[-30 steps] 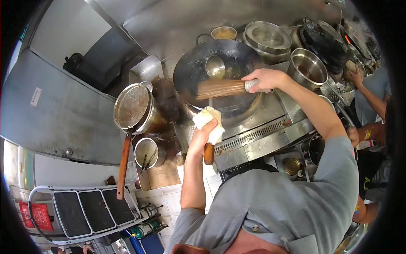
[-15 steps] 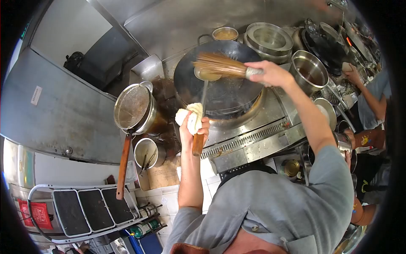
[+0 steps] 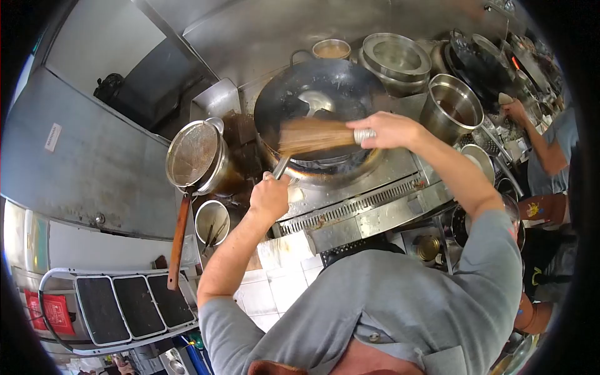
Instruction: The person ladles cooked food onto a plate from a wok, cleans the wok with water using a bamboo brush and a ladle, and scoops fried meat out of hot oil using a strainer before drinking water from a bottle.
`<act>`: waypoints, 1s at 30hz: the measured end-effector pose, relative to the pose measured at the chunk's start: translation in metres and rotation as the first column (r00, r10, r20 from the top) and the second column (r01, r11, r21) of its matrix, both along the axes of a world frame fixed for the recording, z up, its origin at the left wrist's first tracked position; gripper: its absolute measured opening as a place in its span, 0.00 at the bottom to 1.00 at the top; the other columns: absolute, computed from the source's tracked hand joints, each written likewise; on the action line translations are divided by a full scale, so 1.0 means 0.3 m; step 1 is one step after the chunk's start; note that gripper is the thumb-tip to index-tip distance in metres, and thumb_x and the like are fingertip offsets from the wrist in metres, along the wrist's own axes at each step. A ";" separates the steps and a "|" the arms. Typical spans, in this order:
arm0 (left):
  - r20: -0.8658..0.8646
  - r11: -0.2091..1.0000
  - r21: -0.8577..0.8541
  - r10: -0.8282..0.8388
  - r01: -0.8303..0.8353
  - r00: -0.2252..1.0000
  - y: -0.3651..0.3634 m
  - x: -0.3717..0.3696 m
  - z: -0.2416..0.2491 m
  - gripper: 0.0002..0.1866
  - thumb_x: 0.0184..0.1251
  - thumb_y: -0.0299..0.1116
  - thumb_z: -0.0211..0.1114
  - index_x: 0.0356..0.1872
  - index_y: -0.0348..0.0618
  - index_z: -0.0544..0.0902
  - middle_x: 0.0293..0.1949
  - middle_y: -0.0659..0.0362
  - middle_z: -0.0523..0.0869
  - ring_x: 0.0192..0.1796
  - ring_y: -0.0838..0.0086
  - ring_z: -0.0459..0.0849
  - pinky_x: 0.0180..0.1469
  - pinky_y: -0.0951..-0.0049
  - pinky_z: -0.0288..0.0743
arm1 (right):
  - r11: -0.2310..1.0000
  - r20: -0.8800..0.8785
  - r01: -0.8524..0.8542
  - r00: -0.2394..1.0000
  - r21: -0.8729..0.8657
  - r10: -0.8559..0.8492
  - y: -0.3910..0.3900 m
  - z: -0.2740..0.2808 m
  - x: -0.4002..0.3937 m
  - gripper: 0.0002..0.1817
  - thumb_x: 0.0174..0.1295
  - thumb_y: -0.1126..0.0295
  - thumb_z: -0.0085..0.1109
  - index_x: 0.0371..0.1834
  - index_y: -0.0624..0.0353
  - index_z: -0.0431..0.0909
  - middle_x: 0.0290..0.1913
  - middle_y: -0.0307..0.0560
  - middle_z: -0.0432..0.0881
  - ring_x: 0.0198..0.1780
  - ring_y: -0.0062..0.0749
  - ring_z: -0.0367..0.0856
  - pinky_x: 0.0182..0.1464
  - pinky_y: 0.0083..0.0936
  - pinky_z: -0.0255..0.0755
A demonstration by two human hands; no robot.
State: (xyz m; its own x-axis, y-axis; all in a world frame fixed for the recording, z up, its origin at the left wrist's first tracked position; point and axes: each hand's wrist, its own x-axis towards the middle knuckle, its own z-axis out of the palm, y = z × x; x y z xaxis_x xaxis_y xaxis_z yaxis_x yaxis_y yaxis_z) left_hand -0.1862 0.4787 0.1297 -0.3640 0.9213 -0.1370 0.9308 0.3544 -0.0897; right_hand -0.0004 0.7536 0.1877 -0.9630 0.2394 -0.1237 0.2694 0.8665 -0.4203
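A large dark wok (image 3: 356, 87) sits on the stove in front of me. My right hand (image 3: 390, 130) is closed round the bound handle of a bamboo brush (image 3: 315, 135), whose bristles spread over the wok's near part. My left hand (image 3: 271, 195) grips the metal shaft of a ladle (image 3: 317, 101) at the wok's near left rim. The ladle's bowl rests inside the wok, beyond the brush. Just below my left hand, a pale cloth (image 3: 286, 249) lies over the stove's front edge.
A strainer (image 3: 192, 154) with a wooden handle lies on a pot at left, above a white container (image 3: 212, 223). Metal pots (image 3: 455, 103) stand right of the wok. A co-worker's hand (image 3: 516, 112) is at far right.
The brush has come down toward the wok's near side. My left hand has moved up the ladle, whose bowl is now flat in the wok. The cloth has left my left hand.
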 end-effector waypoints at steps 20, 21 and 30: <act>-0.334 0.994 0.027 0.108 -0.105 0.937 -0.013 0.070 -0.105 0.05 0.59 0.31 0.59 0.36 0.47 0.78 0.36 0.51 0.76 0.30 0.66 0.85 0.25 0.72 0.80 | 0.870 0.060 0.106 0.986 0.481 -0.153 0.059 0.138 -0.095 0.23 0.54 0.66 0.57 0.56 0.46 0.77 0.44 0.54 0.83 0.47 0.47 0.82 0.50 0.43 0.75; -0.201 0.992 -0.029 0.112 -0.120 0.973 -0.013 0.067 -0.070 0.09 0.58 0.32 0.61 0.39 0.44 0.77 0.39 0.46 0.78 0.35 0.58 0.85 0.35 0.66 0.81 | 0.853 -0.065 0.198 0.980 0.483 -0.191 0.107 0.140 -0.098 0.25 0.53 0.65 0.60 0.58 0.45 0.75 0.40 0.56 0.83 0.45 0.49 0.82 0.48 0.42 0.75; 0.884 0.662 -0.253 -0.137 -0.705 -0.446 0.011 0.152 0.021 0.16 0.66 0.41 0.61 0.47 0.42 0.75 0.34 0.59 0.78 0.33 0.76 0.77 0.28 0.76 0.71 | 0.980 -0.149 0.188 0.969 -0.058 -0.195 0.185 -0.094 -0.195 0.32 0.51 0.60 0.63 0.63 0.42 0.71 0.53 0.55 0.80 0.53 0.49 0.79 0.58 0.35 0.71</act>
